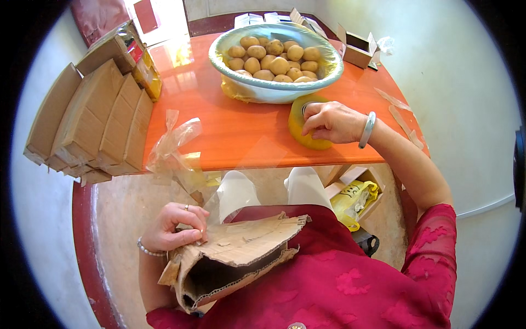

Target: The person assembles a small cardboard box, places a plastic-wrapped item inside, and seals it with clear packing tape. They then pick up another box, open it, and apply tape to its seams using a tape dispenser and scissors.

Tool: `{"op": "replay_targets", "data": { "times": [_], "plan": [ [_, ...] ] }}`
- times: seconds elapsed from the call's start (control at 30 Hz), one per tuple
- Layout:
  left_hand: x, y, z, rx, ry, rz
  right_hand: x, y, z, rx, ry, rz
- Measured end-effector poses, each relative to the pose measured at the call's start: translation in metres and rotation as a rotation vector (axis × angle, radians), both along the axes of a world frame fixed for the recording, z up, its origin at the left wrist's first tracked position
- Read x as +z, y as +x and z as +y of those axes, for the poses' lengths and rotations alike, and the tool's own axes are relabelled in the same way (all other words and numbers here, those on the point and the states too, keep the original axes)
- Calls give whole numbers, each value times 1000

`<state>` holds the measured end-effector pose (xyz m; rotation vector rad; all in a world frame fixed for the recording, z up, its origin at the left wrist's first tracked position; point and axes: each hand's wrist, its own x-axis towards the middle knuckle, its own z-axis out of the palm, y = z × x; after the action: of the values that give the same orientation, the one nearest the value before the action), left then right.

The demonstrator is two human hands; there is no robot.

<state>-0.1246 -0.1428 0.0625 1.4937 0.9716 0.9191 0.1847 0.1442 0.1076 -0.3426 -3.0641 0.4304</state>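
Observation:
My left hand (183,227) grips the upper left edge of a torn piece of folded corrugated cardboard (246,242), which rests against my lap with its ragged open end facing me. Near its fingers, a clear strip of tape (261,154) runs up over the table's front edge. My right hand (335,122) is on a large roll of yellowish packing tape (300,125) on the orange table (234,142), its fingers at the roll's core. Just behind the roll stands a light blue basin (271,92), lined with yellowish plastic and holding many potatoes (279,66).
Flat cardboard boxes (90,119) stand stacked at the table's left. Crumpled tape scraps (174,144) hang over the front edge; tape strips (404,123) lie at the right. An open small box (357,51) is at the back right. Below is a box with a yellow plastic bag (353,201).

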Motion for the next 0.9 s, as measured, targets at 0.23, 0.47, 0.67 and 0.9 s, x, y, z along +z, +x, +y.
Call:
{"op": "replay_targets", "data": {
  "times": [0.23,0.47,0.67,0.9],
  "plan": [
    [-2,-1,1,3,-7,5,-9,-12,-21,-184,124,26],
    [-1,1,2,4,0,-5,-8,-13,-29,-60,370,-59],
    [0,1,0,8,5,-1,-6,-2,-15,-9,125,81],
    [0,-1,0,-10,0,1,-2,0,0,-60,-37,18]
  ]
}}
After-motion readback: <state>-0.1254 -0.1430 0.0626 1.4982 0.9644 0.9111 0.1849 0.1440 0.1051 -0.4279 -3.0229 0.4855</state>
